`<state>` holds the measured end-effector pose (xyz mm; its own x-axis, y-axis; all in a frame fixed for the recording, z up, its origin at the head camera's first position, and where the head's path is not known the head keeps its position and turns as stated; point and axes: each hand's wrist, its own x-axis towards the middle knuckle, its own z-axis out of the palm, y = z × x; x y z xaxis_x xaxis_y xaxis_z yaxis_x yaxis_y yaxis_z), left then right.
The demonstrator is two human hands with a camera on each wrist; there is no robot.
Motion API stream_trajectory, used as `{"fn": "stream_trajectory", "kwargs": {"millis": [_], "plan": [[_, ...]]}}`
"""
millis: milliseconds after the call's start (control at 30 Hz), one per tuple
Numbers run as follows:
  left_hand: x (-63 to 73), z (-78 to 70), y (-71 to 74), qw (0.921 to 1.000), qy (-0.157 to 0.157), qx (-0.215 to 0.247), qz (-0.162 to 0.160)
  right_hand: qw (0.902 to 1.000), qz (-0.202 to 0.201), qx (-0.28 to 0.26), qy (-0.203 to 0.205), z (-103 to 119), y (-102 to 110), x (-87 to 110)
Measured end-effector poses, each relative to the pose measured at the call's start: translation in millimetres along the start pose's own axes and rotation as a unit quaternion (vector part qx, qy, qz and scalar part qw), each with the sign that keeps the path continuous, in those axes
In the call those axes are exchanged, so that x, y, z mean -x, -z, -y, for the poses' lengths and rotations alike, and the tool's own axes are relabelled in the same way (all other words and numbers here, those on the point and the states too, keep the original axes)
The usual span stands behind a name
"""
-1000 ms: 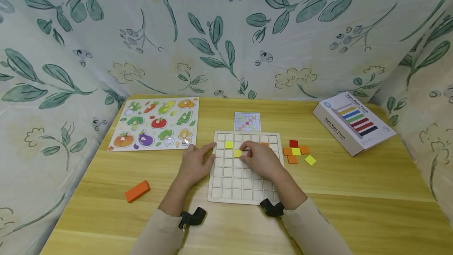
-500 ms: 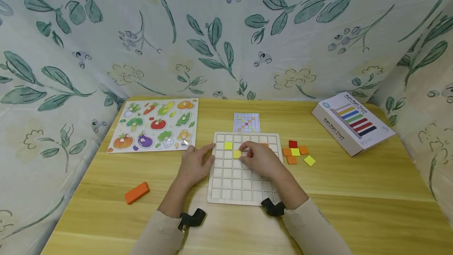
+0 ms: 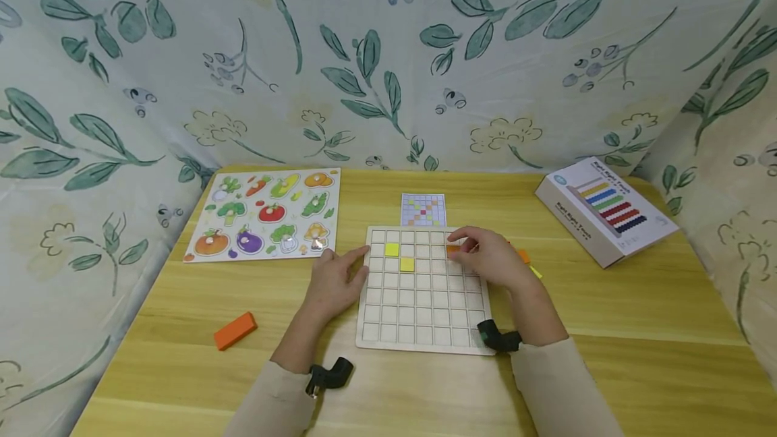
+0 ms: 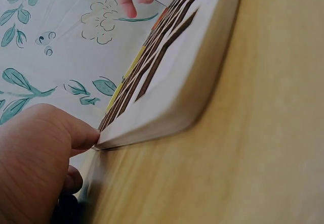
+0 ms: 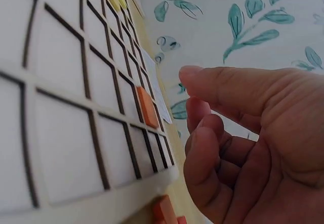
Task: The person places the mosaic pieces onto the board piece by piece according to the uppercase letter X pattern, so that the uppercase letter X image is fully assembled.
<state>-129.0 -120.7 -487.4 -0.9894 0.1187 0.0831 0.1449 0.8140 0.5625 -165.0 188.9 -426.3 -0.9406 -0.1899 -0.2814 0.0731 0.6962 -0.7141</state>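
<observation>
A pale wooden grid board (image 3: 423, 315) lies in front of me. Two yellow square tiles (image 3: 407, 264) sit in its upper left cells, and an orange tile (image 5: 147, 107) fills a cell near the upper right. My left hand (image 3: 332, 282) touches the board's left edge with a fingertip, seen close in the left wrist view. Over the board's upper right side is my right hand (image 3: 494, 261), its loosely bent fingers near the orange tile and holding nothing. Loose orange tiles (image 3: 523, 256) and a yellow tile (image 3: 535, 271) show partly behind the right hand.
Behind the board lies a small coloured grid card (image 3: 423, 210). A vegetable puzzle board (image 3: 267, 214) is at the back left, with an orange block (image 3: 235, 330) nearer me. At the back right stands a white box (image 3: 607, 211). Floral cloth (image 3: 388, 59) surrounds the table.
My right hand has left the second yellow tile, which stays in its cell, and moved right across the board, now covering most of the loose tiles. The left hand has stayed put.
</observation>
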Motion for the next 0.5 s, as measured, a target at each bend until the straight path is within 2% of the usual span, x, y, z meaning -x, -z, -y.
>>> {"fn": "stream_trajectory", "kwargs": {"millis": [233, 500], "plan": [[-0.1, 0.1, -0.2, 1.0000, 0.000, 0.000, -0.002, 0.9995, -0.014, 0.001, -0.027, -27.4, 32.2, 5.9], [0.9, -0.5, -0.3, 1.0000, -0.001, -0.003, -0.004, 0.9971, -0.026, 0.002, -0.071, -55.9, 58.1, 14.2]]}}
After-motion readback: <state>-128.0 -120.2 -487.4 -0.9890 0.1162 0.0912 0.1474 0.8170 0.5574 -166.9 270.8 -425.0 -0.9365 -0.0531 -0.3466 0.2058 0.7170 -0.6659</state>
